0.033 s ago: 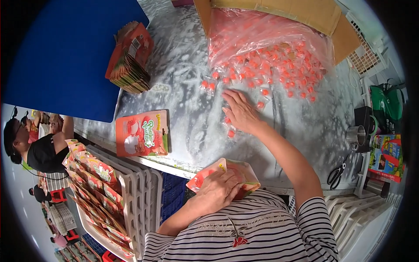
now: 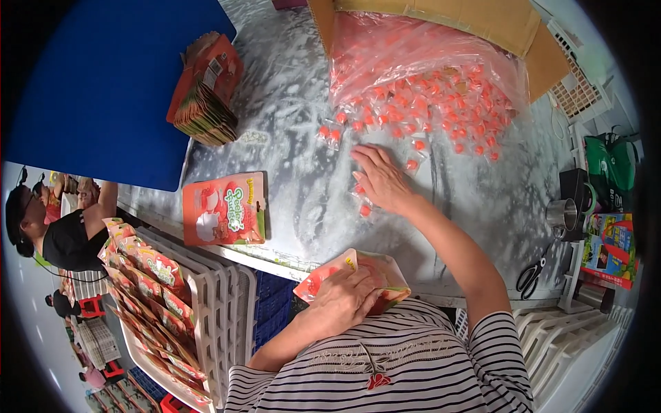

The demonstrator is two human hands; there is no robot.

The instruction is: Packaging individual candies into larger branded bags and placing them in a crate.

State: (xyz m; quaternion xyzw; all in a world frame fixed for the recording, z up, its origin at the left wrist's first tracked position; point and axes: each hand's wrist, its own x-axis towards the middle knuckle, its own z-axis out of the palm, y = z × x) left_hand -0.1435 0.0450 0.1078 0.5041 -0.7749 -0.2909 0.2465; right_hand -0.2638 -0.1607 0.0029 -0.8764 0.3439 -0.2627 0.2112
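Red wrapped candies [image 2: 451, 115] are lying loose on a grey table [image 2: 296, 196], spilling from a cardboard box [image 2: 475, 20]. The right hand [image 2: 383, 182] is resting palm-down beside a few, fingers extended, gripping nothing visible. The left hand [image 2: 345, 300] is holding a red pouch [image 2: 318, 278] at the table's edge. Nothing is visibly shifting since a moment ago, so the nearby candies are staying put.
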